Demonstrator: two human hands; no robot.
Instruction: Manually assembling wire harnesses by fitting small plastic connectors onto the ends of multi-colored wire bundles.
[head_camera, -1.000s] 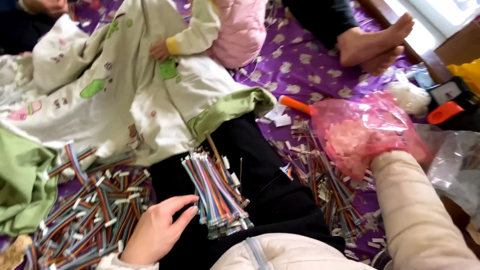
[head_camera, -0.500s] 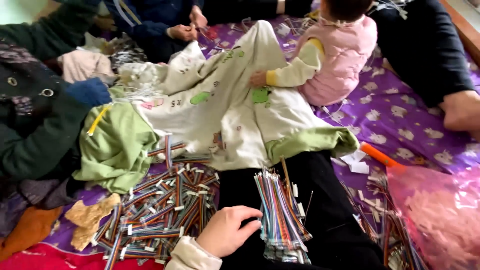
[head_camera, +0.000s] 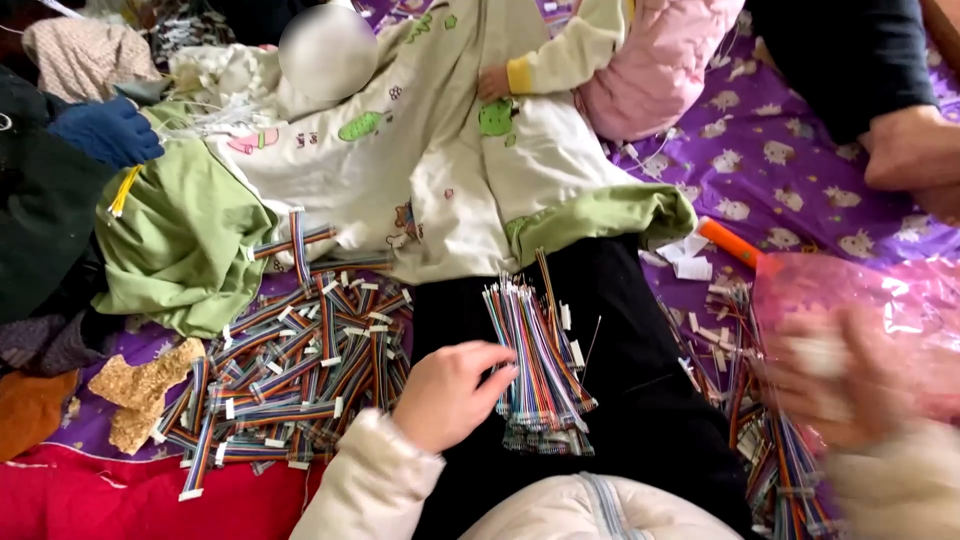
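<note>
Since the earlier frame the right hand (head_camera: 850, 385) has swung back in, blurred, over the pink bag (head_camera: 880, 310); grip unreadable. Left hand (head_camera: 447, 395), loosely curled and holding nothing, touches the wire bundle (head_camera: 535, 365) on the black lap. Farther left: loose wire pile (head_camera: 290, 380), green cloth (head_camera: 180, 240).

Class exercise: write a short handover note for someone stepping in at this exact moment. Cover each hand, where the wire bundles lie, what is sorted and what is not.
Left hand: open, fingertips at the bundle of coloured wires lying on the lap.
Right hand: blurred, at the pink plastic bag; grip unclear.
Done: one bundle gathered on the lap.
Left: the pile of ribbon cables on the left and loose wires on the right lie unsorted.
</note>
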